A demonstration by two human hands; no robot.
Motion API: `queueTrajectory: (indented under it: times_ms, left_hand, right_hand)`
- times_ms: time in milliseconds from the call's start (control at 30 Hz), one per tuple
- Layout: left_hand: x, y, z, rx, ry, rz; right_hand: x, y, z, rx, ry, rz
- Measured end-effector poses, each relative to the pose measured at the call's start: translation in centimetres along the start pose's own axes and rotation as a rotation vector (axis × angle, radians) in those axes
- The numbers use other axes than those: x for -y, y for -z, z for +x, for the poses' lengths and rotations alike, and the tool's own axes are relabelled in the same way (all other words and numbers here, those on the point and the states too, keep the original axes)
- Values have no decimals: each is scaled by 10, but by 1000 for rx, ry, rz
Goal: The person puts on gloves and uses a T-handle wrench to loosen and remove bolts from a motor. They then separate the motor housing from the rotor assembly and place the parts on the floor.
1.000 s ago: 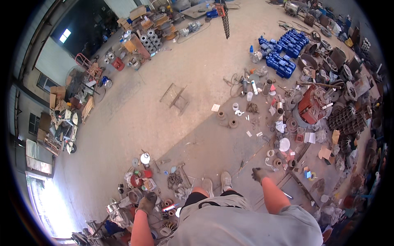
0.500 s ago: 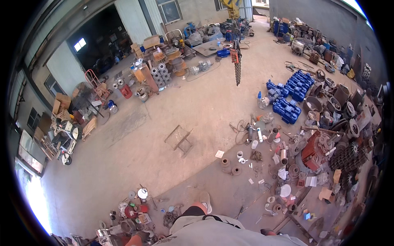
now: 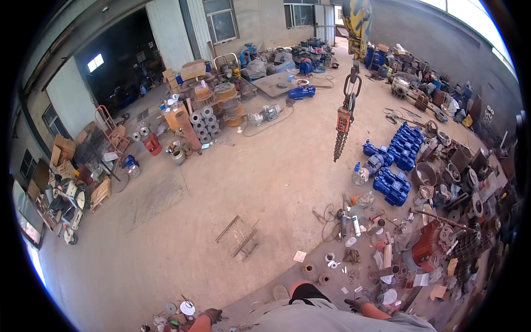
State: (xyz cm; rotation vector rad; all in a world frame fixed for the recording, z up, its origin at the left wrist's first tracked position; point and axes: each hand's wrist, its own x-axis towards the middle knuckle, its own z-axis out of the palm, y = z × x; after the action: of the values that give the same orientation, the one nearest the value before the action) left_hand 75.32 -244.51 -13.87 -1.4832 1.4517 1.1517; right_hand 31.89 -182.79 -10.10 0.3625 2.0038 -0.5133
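My left hand (image 3: 211,315), in a dark glove, hangs at the lower edge beside my grey clothing. Its fingers are loosely apart, with nothing seen in them. On the other side my right hand (image 3: 358,305), also dark-gloved, is held low with its fingers apart, nothing seen in it. Nearest the left hand are a round white-topped item (image 3: 187,307) and small loose parts on the floor. Close to the right one lie scattered metal parts and a white round lid (image 3: 390,296). Ahead, a metal grate stand (image 3: 238,237) sits on the concrete. An orange chain hoist (image 3: 344,119) hangs beyond it.
Blue motors (image 3: 392,186) are grouped at right, near a red machine housing (image 3: 428,243) and heaped metal parts. A yellow crane hook block (image 3: 358,25) is overhead. Grey cylinders (image 3: 204,123) are stacked at far left, by a red hand truck (image 3: 112,128). A white scooter (image 3: 69,202) stands left.
The view has tilted up and shifted. Both gloved hands show more fully at the lower edge. The chain hoist appears larger and lower, and the grate stand sits lower in the picture.
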Motion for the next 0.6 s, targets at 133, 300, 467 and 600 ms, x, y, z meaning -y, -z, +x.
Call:
queueTrajectory:
  times_ms: [133, 300, 467, 600]
  left_hand:
    - [-171, 98, 39, -129, -227, 358]
    - [-379, 181, 78, -209, -455, 325]
    - [-522, 256, 163, -128, -277, 395]
    - [-591, 308, 155, 86, 95, 191]
  right_hand:
    - [58, 27, 8, -22, -165, -112]
    - [105, 23, 142, -182, -221, -340]
    - [313, 78, 277, -87, -236, -403]
    - [605, 204, 282, -350, -52, 235]
